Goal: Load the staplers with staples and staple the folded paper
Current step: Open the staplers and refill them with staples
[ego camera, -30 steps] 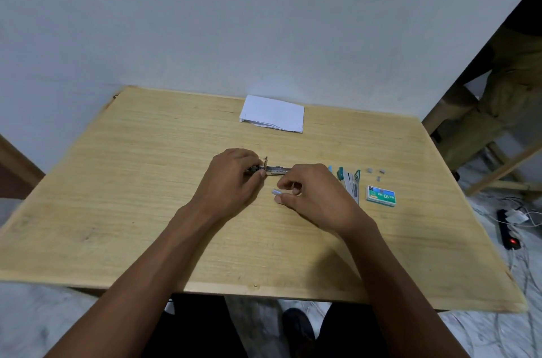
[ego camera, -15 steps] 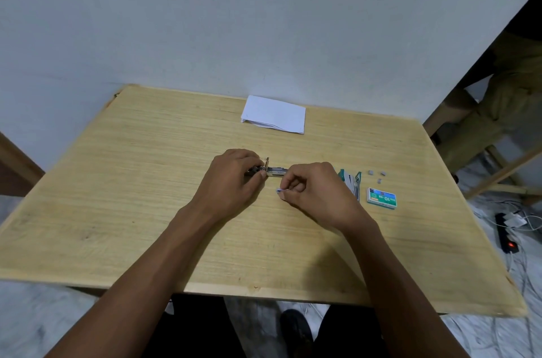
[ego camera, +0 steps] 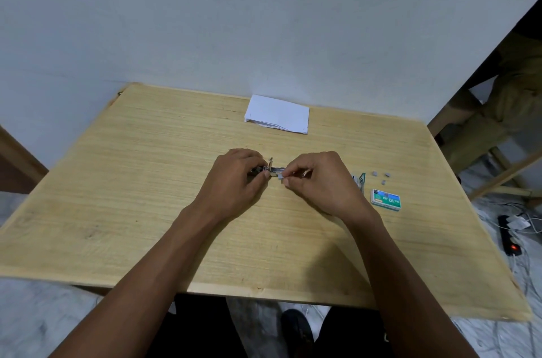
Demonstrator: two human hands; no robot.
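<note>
L hand (ego camera: 234, 178) clenched round small stapler (ego camera: 271, 171) at mid counter (ego camera: 146, 181), magazine end poking out to the right. R hand (ego camera: 322, 181) pinching a short staple strip (ego camera: 282, 175) thumb-to-forefinger, right at the magazine mouth — loading step, I'd say.

Handling, est.: strip light, brittle, snaps if bent; hold by the sides, feed straight. Stapler small, stiff metal, prob. slippery — grip the body, not the open arm.

Folded paper (ego camera: 278, 114) at far edge, untouched. Staple box (ego camera: 386, 200), second stapler (ego camera: 359, 181) half hidden behind R hand. Loose staple bits (ego camera: 381, 175) tiny. Can't tell if strip is seated.
</note>
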